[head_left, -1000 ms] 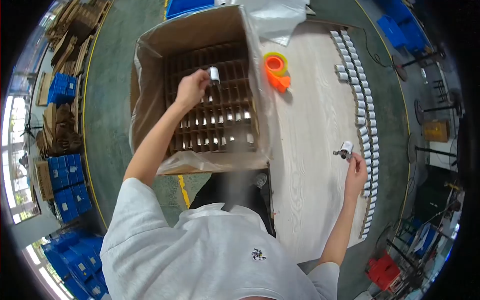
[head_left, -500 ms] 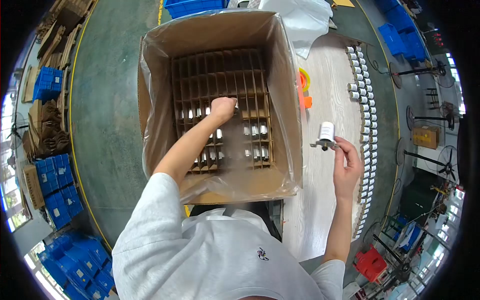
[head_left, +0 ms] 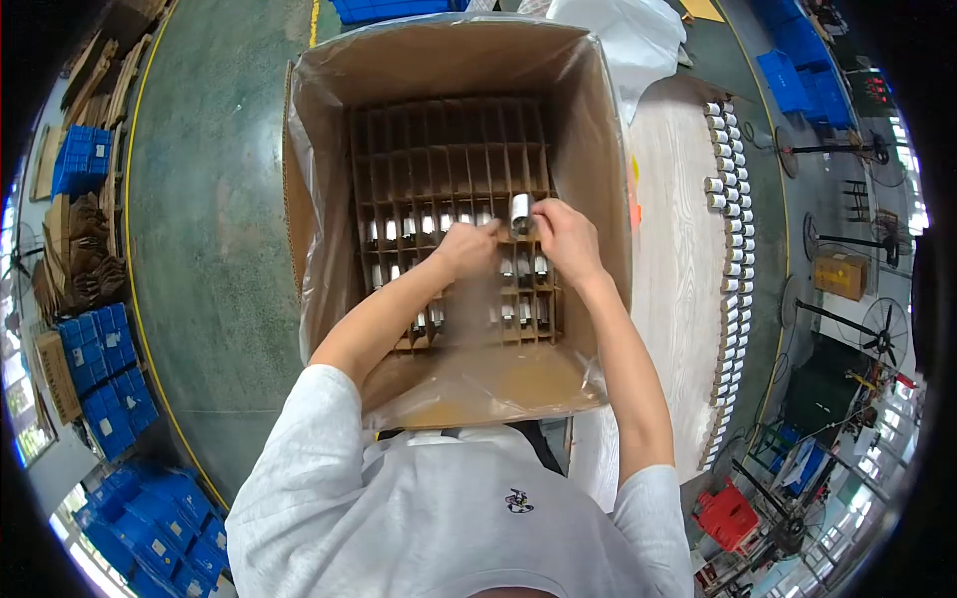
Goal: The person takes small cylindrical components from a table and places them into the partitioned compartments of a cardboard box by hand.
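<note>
A deep cardboard box [head_left: 299,214] lined with clear plastic stands in front of me, with a grid of cardboard dividers [head_left: 449,149] inside. White-and-silver cylindrical parts [head_left: 523,311] sit in several of the nearer cells. My right hand [head_left: 570,242] is inside the box, its fingers closed on a white cylindrical part [head_left: 520,205] held upright over the right side of the grid. Beside it, my left hand [head_left: 467,249] is low over the middle cells with curled fingers. Whatever those fingers grip is hidden and partly blurred.
To the right, a pale wood-grain table [head_left: 668,249] carries long rows of similar white cylinders [head_left: 733,229] along its far edge. White plastic sheeting [head_left: 623,45] lies at its top end. Blue crates [head_left: 105,364] are stacked at the left, and floor fans [head_left: 882,334] stand at the right.
My right hand has brought the white cylindrical part from above the table leftward into the box. My left hand has shifted slightly down and to the right over the dividers.
</note>
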Available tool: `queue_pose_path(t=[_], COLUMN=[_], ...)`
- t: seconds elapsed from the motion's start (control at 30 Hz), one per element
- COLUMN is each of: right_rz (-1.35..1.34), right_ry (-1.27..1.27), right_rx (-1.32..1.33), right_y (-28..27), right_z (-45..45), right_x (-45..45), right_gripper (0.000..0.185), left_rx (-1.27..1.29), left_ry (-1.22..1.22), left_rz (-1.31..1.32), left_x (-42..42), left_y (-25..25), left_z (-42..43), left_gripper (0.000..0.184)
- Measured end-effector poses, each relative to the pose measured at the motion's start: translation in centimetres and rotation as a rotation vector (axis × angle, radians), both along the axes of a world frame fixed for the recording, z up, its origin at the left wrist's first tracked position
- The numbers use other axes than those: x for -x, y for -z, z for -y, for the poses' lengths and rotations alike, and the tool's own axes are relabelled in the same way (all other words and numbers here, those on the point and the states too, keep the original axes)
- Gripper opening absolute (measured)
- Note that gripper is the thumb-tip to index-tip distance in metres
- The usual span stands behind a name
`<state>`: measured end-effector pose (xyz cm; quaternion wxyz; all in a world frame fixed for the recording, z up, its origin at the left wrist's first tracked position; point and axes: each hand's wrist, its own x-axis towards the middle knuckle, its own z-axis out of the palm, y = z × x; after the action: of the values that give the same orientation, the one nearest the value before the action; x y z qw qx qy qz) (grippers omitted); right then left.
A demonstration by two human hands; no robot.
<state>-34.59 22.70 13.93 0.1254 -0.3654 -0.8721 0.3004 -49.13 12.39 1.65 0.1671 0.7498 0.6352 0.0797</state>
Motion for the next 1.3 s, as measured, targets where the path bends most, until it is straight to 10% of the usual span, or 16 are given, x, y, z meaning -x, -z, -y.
queue_pose_path(t=[0.67,0.93,1.1,1.3], right_rz=[0.708,0.567,-0.137,0.917], right_ry=[-0.357,-0.302,0.042,0.459], right_rx=[-0.319,-0.121,-0.523,-0.304], right_y=[16.6,5.2,-7.3,2.4], right_z=[-0.3,1.7,-0.7,-0.8], right_x=[3.7,3.0,-11.9,-43.4], right_gripper=[0.017,0.028,0.022,0.048], left_rx=[0.246,0.373,-0.151,-0.525], left_ry=[0.138,0.067,-0.156,-0.155], left_rz=[-0.172,-0.146,0.154,0.335], left_x=[2.0,0.8,-1.0,-8.8], left_y=[-3.2,-4.8,-7.8,-16.3], left_z=[0.0,-1.6,-3.1,-6.9], left_gripper=[0.023,0.029,0.016,0.005])
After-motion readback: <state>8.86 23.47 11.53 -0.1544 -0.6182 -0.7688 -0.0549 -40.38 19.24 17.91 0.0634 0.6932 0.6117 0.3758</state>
